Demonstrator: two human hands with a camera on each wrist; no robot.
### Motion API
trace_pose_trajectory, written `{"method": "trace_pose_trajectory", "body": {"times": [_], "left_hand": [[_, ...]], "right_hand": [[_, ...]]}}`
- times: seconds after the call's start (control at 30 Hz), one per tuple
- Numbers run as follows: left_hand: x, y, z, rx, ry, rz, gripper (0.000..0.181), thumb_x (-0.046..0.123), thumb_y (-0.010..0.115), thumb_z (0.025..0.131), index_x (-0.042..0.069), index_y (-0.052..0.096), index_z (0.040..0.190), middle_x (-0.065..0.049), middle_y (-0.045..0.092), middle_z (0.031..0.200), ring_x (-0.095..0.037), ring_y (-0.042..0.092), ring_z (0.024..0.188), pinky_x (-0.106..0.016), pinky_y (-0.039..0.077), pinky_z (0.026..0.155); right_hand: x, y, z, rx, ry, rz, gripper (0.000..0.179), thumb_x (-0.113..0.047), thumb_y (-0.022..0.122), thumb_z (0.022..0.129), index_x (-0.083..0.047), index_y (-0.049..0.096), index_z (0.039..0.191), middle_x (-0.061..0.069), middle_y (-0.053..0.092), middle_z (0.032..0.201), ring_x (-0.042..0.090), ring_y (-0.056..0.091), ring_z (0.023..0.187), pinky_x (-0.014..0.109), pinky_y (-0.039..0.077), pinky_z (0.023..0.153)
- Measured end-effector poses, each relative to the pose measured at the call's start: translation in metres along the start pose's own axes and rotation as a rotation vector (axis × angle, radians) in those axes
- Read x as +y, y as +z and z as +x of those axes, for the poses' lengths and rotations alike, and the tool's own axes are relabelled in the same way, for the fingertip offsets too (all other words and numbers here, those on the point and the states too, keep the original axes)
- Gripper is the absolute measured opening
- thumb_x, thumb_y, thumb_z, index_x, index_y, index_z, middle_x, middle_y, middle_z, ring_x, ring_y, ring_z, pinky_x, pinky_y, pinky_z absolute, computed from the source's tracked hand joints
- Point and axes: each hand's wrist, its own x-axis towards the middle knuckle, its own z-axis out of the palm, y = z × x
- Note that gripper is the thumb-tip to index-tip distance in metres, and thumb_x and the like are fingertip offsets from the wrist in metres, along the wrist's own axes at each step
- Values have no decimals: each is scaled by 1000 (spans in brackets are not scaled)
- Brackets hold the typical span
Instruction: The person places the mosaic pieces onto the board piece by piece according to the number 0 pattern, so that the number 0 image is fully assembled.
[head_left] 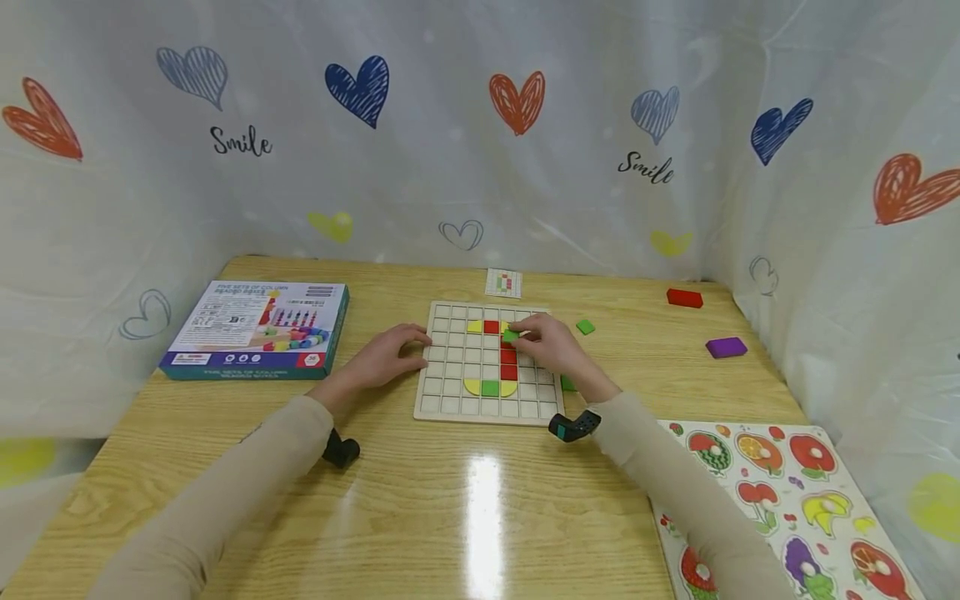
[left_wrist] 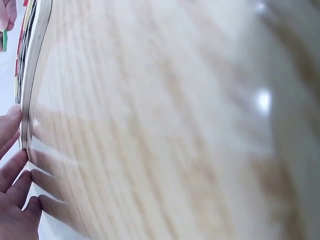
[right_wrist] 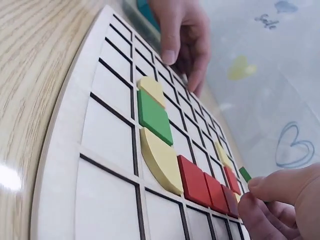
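A wooden grid board lies on the table, with flat tiles set in some of its squares. My right hand pinches a small green square tile over the board; its edge also shows in the right wrist view. Under and beside it stand red square tiles in a column. The row nearest me has a green tile between two yellow rounded tiles. At the far row a red tile lies between yellow ones. With fingertips at the board's left edge, my left hand steadies it.
A small pattern card lies behind the board. Loose green tiles are at its right, with a red block and a purple block farther off. A boxed bead set sits left; a fruit puzzle lies front right.
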Motion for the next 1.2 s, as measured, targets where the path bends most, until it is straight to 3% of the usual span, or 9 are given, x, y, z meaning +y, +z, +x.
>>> {"method": "trace_pose_trajectory", "body": {"times": [0.17, 0.37, 0.5, 0.87, 1.2], "left_hand": [[-1, 0, 0, 2, 6, -1, 35, 20, 65, 95, 5, 61, 127, -19, 44, 147, -36, 34, 139, -51, 25, 115], [-2, -1, 1, 2, 4, 4, 36, 20, 66, 95, 5, 61, 127, -18, 44, 146, -36, 35, 139, -51, 25, 115], [-2, -1, 1, 2, -7, 8, 36, 20, 66, 95, 6, 61, 127, -17, 45, 146, -35, 35, 139, -50, 26, 115], [-2, 0, 2, -2, -9, 14, 36, 20, 66, 95, 5, 61, 128, -18, 44, 147, -36, 34, 140, -50, 25, 116], [-4, -1, 2, 1, 14, 5, 36, 20, 66, 95, 5, 61, 127, -19, 45, 146, -37, 35, 139, -51, 26, 115]], "right_hand": [[-9, 15, 10, -30, -27, -28, 33, -15, 64, 95, -6, 66, 127, 13, 61, 120, 26, 62, 108, 39, 52, 91], [-17, 28, 20, -40, -67, -86, 31, -16, 65, 95, -8, 68, 124, 8, 64, 111, 19, 57, 91, 32, 49, 77], [-21, 34, 24, -36, -77, -99, 30, -16, 65, 95, -7, 68, 123, 8, 64, 110, 17, 57, 89, 30, 50, 76], [-24, 39, 31, -33, -88, -156, 29, -15, 67, 94, -6, 69, 122, 9, 59, 108, 19, 57, 91, 33, 50, 79], [-26, 39, 32, -31, -91, -160, 29, -14, 64, 95, -6, 69, 122, 9, 61, 108, 18, 55, 86, 31, 47, 73]]}}
